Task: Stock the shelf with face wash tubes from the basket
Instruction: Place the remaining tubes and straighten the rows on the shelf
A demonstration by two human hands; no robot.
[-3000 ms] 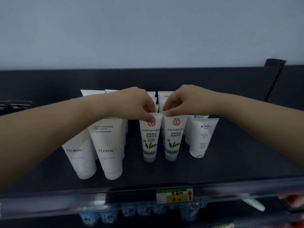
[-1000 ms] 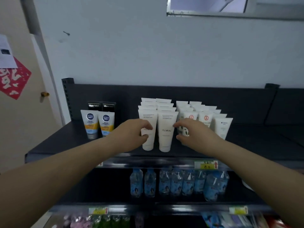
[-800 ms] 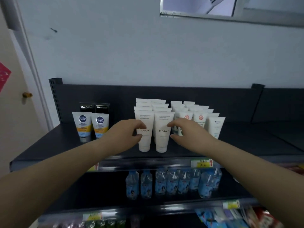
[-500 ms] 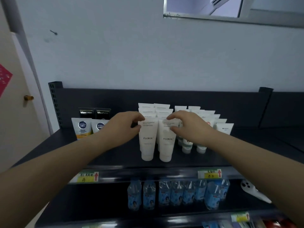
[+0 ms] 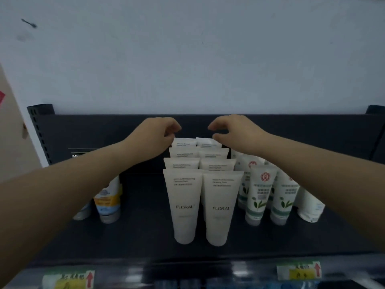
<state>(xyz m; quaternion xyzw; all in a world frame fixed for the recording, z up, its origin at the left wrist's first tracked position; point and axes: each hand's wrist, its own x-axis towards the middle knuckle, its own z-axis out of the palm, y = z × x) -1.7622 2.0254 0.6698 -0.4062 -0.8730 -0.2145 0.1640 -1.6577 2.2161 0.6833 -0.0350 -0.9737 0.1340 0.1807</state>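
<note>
Reaching left hand (image 5: 157, 135) and right hand (image 5: 234, 132), fingers curling, over rearmost FLORAL tubes (image 5: 184, 143) near back edge of shelf (image 5: 145, 236); grasp indiscernible. Crowding: green-leaf tubes (image 5: 258, 197) right, yellow-banded tube (image 5: 107, 201) left.

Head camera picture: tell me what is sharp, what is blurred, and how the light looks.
Head view: dim, bluish, even light; the front white tubes are sharpest, big lettering legible, small print smeared; the price labels along the bottom edge are blurred; pale glare streaks the shelf rail; the left shelf post leans, likely wide-angle distortion.
</note>
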